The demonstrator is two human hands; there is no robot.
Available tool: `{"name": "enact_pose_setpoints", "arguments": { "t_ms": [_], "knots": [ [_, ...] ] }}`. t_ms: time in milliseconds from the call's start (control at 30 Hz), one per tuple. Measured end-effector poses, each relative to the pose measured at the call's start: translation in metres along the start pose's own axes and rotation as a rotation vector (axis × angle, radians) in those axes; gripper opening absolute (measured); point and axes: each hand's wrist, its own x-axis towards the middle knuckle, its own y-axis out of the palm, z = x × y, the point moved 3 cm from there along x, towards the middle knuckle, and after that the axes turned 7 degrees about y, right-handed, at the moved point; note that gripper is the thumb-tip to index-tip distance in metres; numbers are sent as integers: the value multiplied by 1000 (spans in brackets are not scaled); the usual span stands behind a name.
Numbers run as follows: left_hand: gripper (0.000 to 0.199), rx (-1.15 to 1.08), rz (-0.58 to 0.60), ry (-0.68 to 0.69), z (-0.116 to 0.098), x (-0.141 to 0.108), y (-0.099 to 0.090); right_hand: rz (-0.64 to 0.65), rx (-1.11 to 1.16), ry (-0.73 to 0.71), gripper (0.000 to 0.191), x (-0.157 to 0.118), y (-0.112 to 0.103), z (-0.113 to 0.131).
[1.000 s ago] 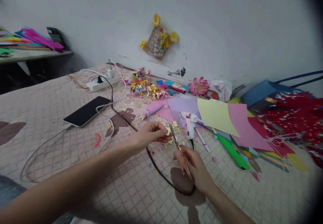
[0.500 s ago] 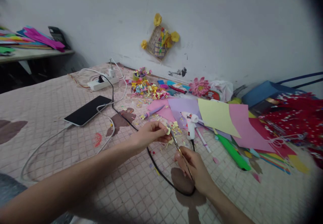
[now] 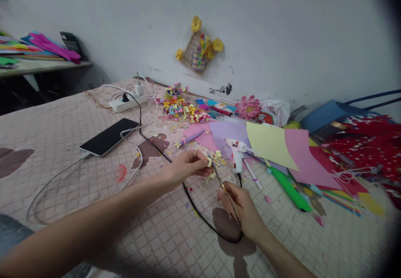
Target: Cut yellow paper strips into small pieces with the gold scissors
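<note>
pale yellow paper (image 3: 209, 162) sits pinched in the left hand (image 3: 191, 166), right by the tips of the scissors (image 3: 218, 178) — the right hand (image 3: 239, 206) curls round these, blades slanting away and leftward; whether they touch, i can't tell.

Left of the white glue gun (image 3: 238, 162), the left hand (image 3: 191, 166) covers part of a yellow scrap (image 3: 209, 161), whose outline is too small to tell, as is whether the scissors (image 3: 216, 173) touch it. Below the glue gun, the right hand (image 3: 239, 208) hides the scissors' handles and a stretch of black cord (image 3: 200, 213). Far right of the glue gun, a blurred red heap (image 3: 369, 144) passes the view's edge, partly hiding a blue object (image 3: 332, 113). Far left of it, coloured sheets (image 3: 52, 47) are cut off.
</note>
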Motion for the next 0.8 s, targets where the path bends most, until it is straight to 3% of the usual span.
{"name": "enact_pose_setpoints", "arguments": {
  "t_ms": [800],
  "knots": [
    [25,-11,-23,-10,1,0,1,38,59,-10,39,0,1,1]
  ]
}}
